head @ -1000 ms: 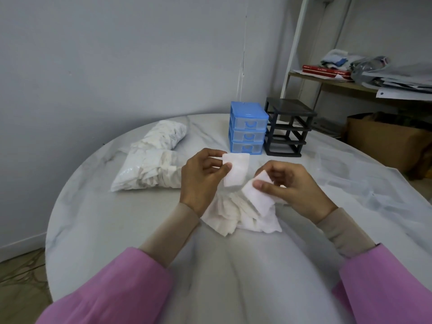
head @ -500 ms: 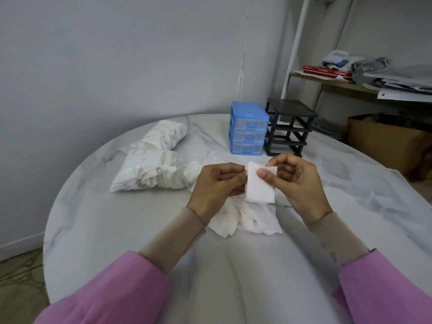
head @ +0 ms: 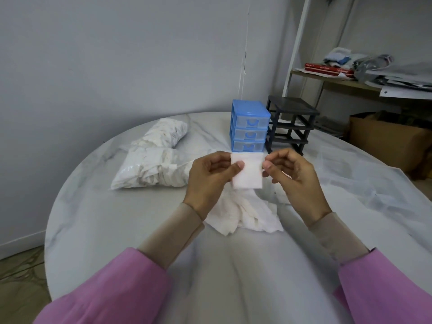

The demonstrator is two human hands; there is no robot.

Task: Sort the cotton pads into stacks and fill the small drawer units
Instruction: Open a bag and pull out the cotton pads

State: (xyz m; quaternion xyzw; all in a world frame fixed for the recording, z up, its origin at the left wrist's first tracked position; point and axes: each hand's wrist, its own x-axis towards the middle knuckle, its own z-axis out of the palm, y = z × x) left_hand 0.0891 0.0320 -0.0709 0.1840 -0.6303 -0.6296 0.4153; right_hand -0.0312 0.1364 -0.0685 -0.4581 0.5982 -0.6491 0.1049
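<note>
**A cotton pad held up between both hands**

We see the left hand (head: pixel 211 176) pinching a square white cotton pad (head: pixel 247 170) at its left edge, thumb on the near face and fingers curled behind it. The right hand (head: pixel 295 181) meets the pad at its right edge; its thumb tip touches that edge and its fingers are curled, though we cannot tell for sure whether they grip the pad or merely touch it. The pad is held upright above the desk (head: pixel 121 220), just over a loose heap of cotton pads (head: pixel 245 212) that lies on the marble top between the wrists.

Beyond the held pad stands the blue drawer unit (head: pixel 249 126), three drawers high, all pushed in. Touching or just beside it on the right is the black drawer frame (head: pixel 291 126), whose slots show no drawers. To the left lie two clear bags of cotton pads (head: pixel 154 164), one behind the other, near the desk's far edge. A sheet of clear plastic (head: pixel 364 181) covers the right part of the desk.

Pink sleeves (head: pixel 112 288) over beige cuffs cover both forearms. A shelf (head: pixel 350 84) with red books and papers stands at the right, with a cardboard box (head: pixel 383 139) below.
</note>
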